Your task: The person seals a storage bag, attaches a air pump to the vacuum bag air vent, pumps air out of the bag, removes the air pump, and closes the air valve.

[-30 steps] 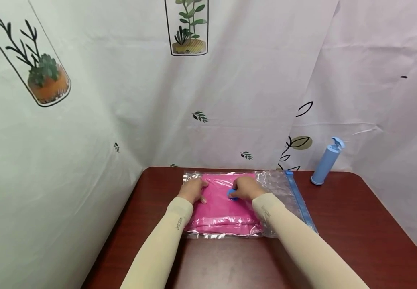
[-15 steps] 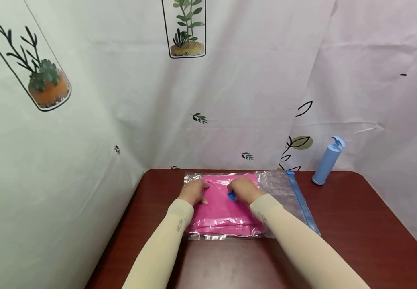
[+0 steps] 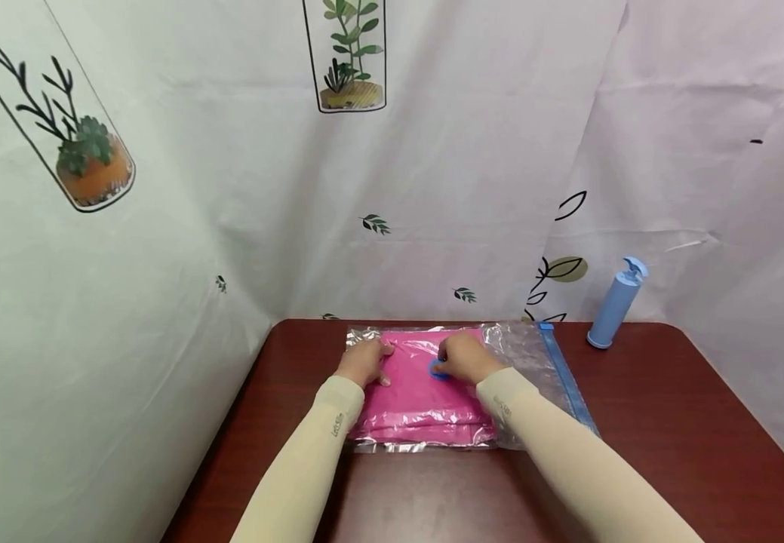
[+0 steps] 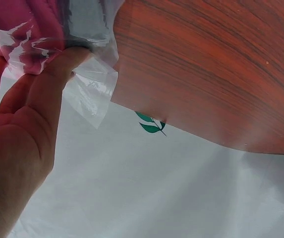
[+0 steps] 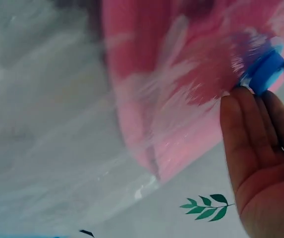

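Note:
A clear plastic vacuum storage bag (image 3: 521,354) lies flat on the table, with folded pink fabric (image 3: 408,392) inside. The round blue valve cap (image 3: 438,369) sits on the bag's upper face. My right hand (image 3: 468,359) pinches this cap between thumb and fingers; the right wrist view shows the blue cap (image 5: 266,72) at the fingertips. On the bag's left end rests my left hand (image 3: 362,362), fingers spread. From the left wrist, the fingers of the left hand (image 4: 20,134) touch the plastic at the bag's edge; some fingertips are hidden.
A light blue hand pump (image 3: 614,309) stands at the table's back right. Along the bag's right end runs a blue zip strip (image 3: 564,377) with a slider (image 3: 545,326). Printed fabric walls (image 3: 432,188) border the dark red table (image 3: 670,422).
My right hand turned over the blue cap to the left, then swung back, keeping at the cap. The left hand stays in place on the bag. The head view shifts slightly.

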